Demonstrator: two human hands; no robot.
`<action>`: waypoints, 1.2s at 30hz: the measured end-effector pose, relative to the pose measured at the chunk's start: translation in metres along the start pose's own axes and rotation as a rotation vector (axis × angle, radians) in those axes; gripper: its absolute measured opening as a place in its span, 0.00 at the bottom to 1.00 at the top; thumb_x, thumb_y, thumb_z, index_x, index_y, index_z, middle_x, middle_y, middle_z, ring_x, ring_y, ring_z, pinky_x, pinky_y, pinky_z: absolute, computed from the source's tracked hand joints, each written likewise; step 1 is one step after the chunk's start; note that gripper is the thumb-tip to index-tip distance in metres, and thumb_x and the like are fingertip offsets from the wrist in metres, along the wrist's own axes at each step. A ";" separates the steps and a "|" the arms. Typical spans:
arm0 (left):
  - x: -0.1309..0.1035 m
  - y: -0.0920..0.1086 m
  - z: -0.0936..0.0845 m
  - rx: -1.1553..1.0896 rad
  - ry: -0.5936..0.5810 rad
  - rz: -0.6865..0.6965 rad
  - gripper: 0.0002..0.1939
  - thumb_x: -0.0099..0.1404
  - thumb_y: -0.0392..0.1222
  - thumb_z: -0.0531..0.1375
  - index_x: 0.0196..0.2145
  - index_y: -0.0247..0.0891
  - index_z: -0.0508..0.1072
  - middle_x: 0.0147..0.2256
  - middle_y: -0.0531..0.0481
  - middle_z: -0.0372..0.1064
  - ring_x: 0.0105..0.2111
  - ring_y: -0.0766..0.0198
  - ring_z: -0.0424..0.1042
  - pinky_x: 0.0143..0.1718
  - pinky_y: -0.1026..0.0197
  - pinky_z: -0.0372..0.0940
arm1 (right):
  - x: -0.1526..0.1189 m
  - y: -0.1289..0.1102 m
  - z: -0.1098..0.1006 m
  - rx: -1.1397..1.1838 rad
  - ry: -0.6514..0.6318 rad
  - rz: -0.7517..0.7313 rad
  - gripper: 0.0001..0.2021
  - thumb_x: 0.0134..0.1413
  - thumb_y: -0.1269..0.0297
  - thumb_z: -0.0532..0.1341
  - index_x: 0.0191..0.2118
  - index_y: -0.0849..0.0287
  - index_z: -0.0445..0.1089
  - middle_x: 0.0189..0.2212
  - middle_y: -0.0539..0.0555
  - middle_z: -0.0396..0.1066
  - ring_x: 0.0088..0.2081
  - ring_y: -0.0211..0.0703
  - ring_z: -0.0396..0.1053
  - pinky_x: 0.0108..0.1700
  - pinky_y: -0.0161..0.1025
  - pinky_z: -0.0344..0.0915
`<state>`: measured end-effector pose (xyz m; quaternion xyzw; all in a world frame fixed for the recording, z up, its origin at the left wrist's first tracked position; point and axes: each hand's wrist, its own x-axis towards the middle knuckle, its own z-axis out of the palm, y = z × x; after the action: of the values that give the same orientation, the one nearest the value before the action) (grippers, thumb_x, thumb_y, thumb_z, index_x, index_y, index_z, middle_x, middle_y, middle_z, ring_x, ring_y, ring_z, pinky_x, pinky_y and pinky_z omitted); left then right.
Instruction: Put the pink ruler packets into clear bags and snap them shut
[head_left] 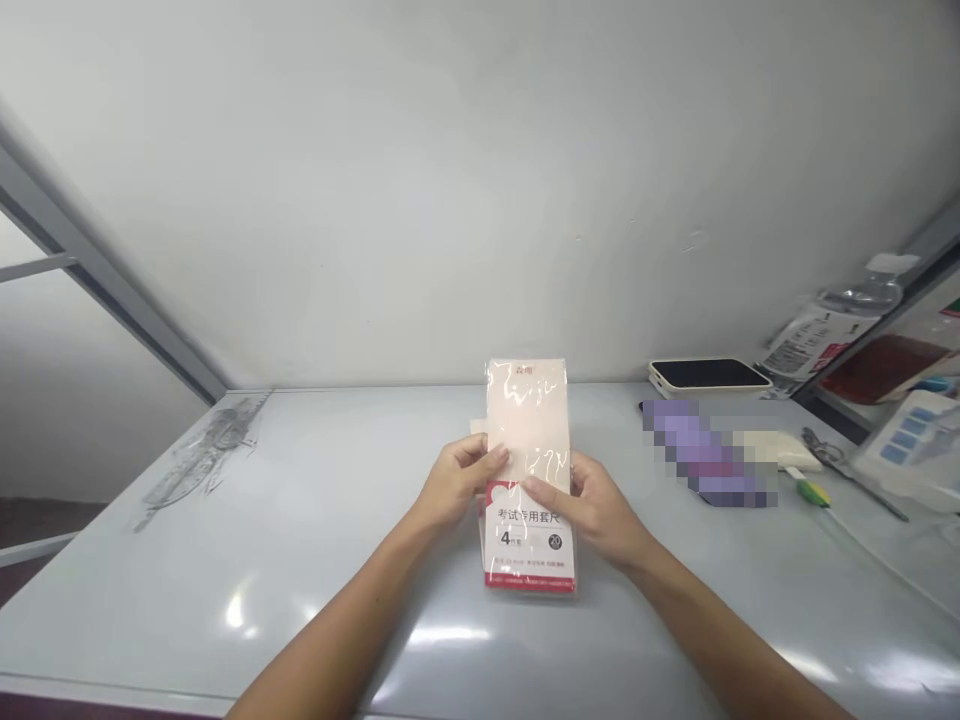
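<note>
A tall pink, white and red packet in clear, shiny plastic stands out over the middle of the grey table. Dark Chinese print and a "4" show on its lower half. My left hand grips its left edge, thumb on the front. On the right edge, my right hand holds it the same way, thumb across the front. Another pale, red-edged piece peeks out behind the packet at the left. The fingers behind the packet are hidden.
At the right lie a phone, a blurred purple item, a white charger and a cable. A clear bottle leans by the metal frame. Clear plastic rulers lie at the left of the table.
</note>
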<state>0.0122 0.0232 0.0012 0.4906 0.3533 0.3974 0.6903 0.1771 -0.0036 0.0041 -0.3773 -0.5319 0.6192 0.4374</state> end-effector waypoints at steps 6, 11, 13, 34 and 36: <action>0.001 0.000 -0.007 0.010 -0.083 0.001 0.16 0.55 0.51 0.59 0.31 0.33 0.68 0.25 0.50 0.66 0.23 0.67 0.67 0.24 0.65 0.59 | 0.000 0.000 0.001 0.034 -0.029 -0.006 0.11 0.49 0.61 0.61 0.38 0.60 0.66 0.32 0.54 0.72 0.34 0.46 0.71 0.34 0.41 0.68; 0.001 0.002 -0.008 0.007 -0.107 0.014 0.15 0.52 0.49 0.62 0.30 0.33 0.69 0.24 0.52 0.66 0.23 0.69 0.65 0.25 0.65 0.58 | -0.001 -0.002 0.002 0.023 -0.062 -0.014 0.11 0.49 0.59 0.60 0.38 0.60 0.67 0.30 0.53 0.72 0.33 0.45 0.71 0.33 0.40 0.67; 0.001 0.001 -0.008 0.012 -0.115 0.018 0.15 0.51 0.49 0.63 0.30 0.33 0.70 0.22 0.53 0.65 0.22 0.70 0.64 0.25 0.66 0.58 | -0.001 -0.003 0.003 0.016 -0.094 -0.015 0.11 0.49 0.59 0.60 0.37 0.60 0.67 0.30 0.53 0.73 0.33 0.45 0.71 0.33 0.40 0.67; -0.002 0.007 -0.007 0.071 -0.120 -0.002 0.15 0.53 0.50 0.61 0.29 0.32 0.70 0.23 0.50 0.65 0.23 0.67 0.65 0.23 0.66 0.58 | -0.002 -0.004 0.003 -0.006 -0.091 -0.026 0.13 0.49 0.57 0.60 0.38 0.60 0.67 0.32 0.55 0.73 0.34 0.47 0.71 0.34 0.42 0.67; -0.002 0.007 -0.006 0.074 -0.102 -0.007 0.14 0.52 0.49 0.62 0.28 0.33 0.70 0.22 0.51 0.65 0.22 0.69 0.64 0.22 0.67 0.57 | -0.001 -0.003 0.003 -0.007 -0.086 -0.026 0.13 0.48 0.57 0.60 0.38 0.60 0.67 0.32 0.54 0.73 0.34 0.46 0.71 0.34 0.41 0.67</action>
<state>0.0044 0.0255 0.0066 0.5341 0.3337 0.3561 0.6904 0.1754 -0.0056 0.0072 -0.3449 -0.5571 0.6273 0.4209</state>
